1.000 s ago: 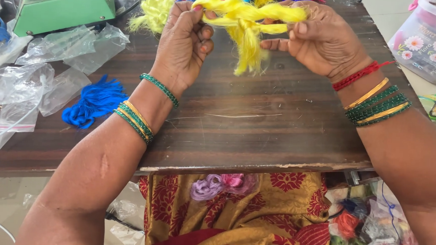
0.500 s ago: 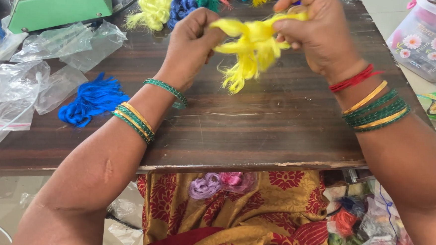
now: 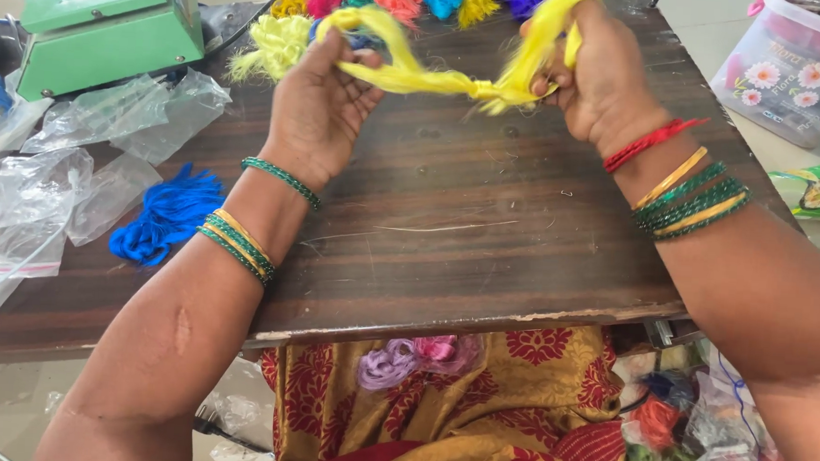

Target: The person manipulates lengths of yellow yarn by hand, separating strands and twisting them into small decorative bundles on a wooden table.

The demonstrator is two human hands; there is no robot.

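table: dark wooden top [image 3: 446,260] | floor: pale, bare [image 3: 788,152] | light: even daylight

View: single head-worn camera, no second view to share the scene.
Facing: steeply down and forward over the dark wooden table [image 3: 446,251].
Nearness: close; forearms fill the lower frame, lap visible below the table edge.

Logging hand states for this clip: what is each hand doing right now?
Left hand: closed on one end of the yellow thread bundle.
Right hand: closed on the bundle's other end.
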